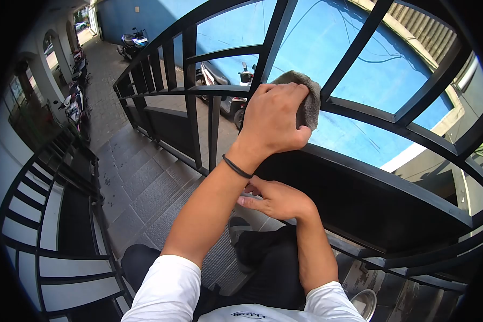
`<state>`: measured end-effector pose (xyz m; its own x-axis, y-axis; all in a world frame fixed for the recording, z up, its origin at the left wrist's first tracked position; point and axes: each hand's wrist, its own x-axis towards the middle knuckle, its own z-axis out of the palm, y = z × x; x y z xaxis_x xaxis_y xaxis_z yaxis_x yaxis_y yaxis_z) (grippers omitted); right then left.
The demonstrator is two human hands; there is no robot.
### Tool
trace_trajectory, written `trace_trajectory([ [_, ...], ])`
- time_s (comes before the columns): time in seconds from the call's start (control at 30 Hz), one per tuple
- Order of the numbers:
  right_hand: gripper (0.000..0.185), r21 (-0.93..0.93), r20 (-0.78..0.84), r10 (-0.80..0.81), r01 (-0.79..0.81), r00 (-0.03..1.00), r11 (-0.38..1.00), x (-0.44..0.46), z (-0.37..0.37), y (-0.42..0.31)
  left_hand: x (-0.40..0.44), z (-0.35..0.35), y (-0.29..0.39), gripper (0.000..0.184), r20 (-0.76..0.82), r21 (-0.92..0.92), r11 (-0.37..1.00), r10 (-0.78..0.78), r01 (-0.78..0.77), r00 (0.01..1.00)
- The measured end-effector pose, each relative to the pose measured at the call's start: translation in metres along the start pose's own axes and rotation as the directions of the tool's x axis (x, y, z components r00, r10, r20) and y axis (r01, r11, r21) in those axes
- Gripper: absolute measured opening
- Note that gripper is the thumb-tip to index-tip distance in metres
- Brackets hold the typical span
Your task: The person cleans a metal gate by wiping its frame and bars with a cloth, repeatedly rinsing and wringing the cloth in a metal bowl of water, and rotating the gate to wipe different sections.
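My left hand (273, 118), with a black band on its wrist, is closed on a grey cloth (309, 104). The cloth lies against the black metal railing (333, 107), where an upright meets a horizontal bar. Lower down, my right hand (279, 198) is beside my left wrist, its thumb apart from the fingers. Part of its fingers is hidden behind the left forearm, and nothing shows in its grasp.
Grey tiled steps (145, 188) run down between this railing and another black railing (48, 214) at left. A round metal container (364, 305) is at lower right. Parked motorbikes (133, 44) and a blue wall (169, 21) are beyond.
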<state>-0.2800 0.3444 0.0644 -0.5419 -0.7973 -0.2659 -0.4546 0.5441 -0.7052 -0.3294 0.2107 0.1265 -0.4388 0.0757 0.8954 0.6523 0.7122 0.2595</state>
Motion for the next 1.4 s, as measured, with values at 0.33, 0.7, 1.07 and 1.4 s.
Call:
trace_trajectory([
  [0.33,0.074,-0.069,-0.05,0.069,-0.073,0.996,0.995,-0.012,-0.003,0.004,-0.028,-0.006,-0.004,0.056,-0.045,0.139,0.983,-0.115,0.121,0.992],
  [0.7,0.065,0.257,-0.326,-0.263,0.352,0.908,0.9,0.006,0.022,0.071,-0.008,0.006,0.092,0.085,-0.146,-0.363,0.931,-0.028,-0.027,0.989],
  [1.07,0.028,0.141,-0.155,-0.279,0.301,0.948,0.943,-0.021,-0.007,0.016,0.09,0.013,0.118,0.051,0.584,-0.079,0.977,-0.117,0.2,0.803],
  [1.4,0.085,0.091,-0.088,-0.026,0.034,0.996,0.995,-0.014,0.001,0.015,0.007,0.039,0.142,0.027,-0.096,-0.003,0.995,0.098,-0.099,0.991],
])
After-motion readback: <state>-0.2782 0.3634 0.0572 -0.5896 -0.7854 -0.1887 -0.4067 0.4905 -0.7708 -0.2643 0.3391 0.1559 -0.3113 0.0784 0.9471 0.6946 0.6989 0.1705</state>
